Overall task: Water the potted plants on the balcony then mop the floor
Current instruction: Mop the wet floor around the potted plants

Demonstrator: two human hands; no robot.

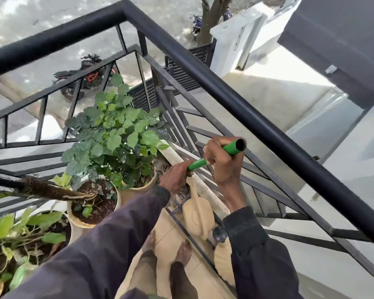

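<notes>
Both hands grip a green mop handle [218, 155] right of centre frame: my right hand [220, 162] is wrapped around it near the open top end, my left hand [177, 178] closed lower down, where the pole drops out of sight behind my arm. Potted plants [117, 134] crowd the lower left against the black railing [225, 87]; a tan watering can [198, 214] sits on the tiled floor [166, 244] by my bare feet. The mop head is hidden, probably below my sleeves. Swinging the pole in this tight corner could clip the nearest pot or tip the can, since both stand just beside my hands.
</notes>
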